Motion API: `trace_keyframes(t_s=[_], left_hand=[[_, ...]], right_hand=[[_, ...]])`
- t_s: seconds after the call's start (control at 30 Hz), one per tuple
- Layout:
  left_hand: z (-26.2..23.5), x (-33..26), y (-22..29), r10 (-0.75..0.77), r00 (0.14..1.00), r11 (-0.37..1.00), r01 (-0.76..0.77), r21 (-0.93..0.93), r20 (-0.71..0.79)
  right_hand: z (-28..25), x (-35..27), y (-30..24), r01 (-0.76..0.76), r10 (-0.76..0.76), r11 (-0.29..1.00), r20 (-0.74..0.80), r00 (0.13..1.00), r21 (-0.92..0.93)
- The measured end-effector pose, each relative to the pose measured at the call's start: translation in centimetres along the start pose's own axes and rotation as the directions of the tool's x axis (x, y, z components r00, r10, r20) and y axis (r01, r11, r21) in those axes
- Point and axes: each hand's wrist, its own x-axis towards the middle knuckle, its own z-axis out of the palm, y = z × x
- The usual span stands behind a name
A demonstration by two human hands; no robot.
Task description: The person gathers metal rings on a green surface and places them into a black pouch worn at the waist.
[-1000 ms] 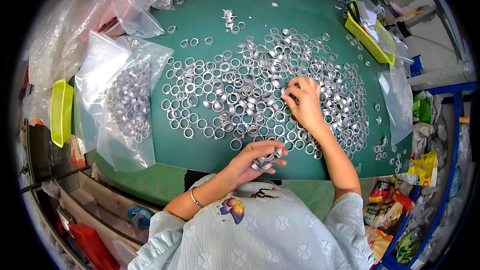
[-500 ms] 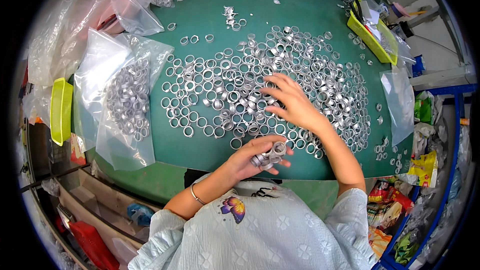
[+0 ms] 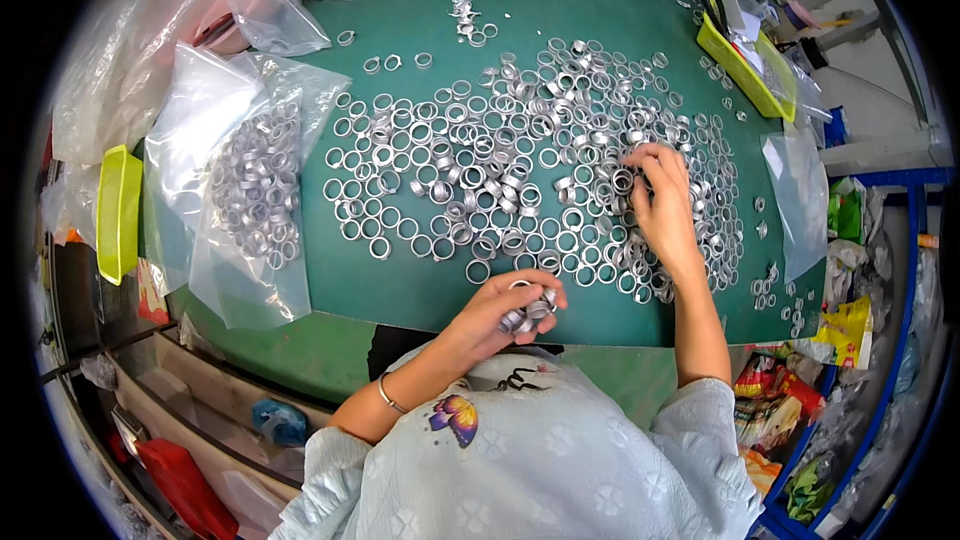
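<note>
Head view: cups a small bunch of metal rings [image 3: 518, 321] in the left hand [image 3: 495, 312], just by the near edge of the green table [image 3: 400, 0]. Fingers curled around the bunch, rings against palm and fingers; probably held so to keep several together without spilling and to leave the right hand [image 3: 662, 198] free. With the right, reaches into the loose rings [image 3: 508, 180] across the middle of the table, partly flat and partly heaped, likely spread to make single pieces easy to see and reach. Fingers of the right bent, thumb and forefinger a little apart over the right part of the spread; rings below and just beside the fingertips, but cannot tell about a grip on any. Toward the left edge, more rings [image 3: 258, 185] inside a clear bag [image 3: 255, 302], presumably bagged for separation from the loose ones.
</note>
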Motion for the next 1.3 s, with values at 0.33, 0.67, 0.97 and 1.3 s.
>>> trace_keyframes(t_s=[0.33, 0.67, 0.97, 1.3], left_hand=[[-0.5, -4.0, -0.2, 0.096, 0.978, 0.995, -0.091, 0.036, -0.186], [-1.3, -5.1, -0.4, -0.173, 0.963, 0.984, 0.178, 0.006, -0.208], [-2.5, -5.5, -1.3, -0.208, 0.977, 0.977, 0.21, -0.035, 0.051], [-2.3, -5.4, -0.8, -0.23, 0.973, 0.967, 0.224, 0.12, 0.036]], right_hand=[[0.9, -9.5, -7.7, 0.139, -0.208, 0.97, 0.384, 0.9, 0.201], [1.1, -11.1, -12.7, 0.052, -0.136, 0.885, 0.149, 0.979, 0.463], [1.8, -11.2, -6.0, -0.275, 0.267, 0.928, -0.068, 0.961, -0.251], [7.2, -10.2, -10.3, -0.224, 0.229, 0.973, 0.107, 0.968, -0.06]])
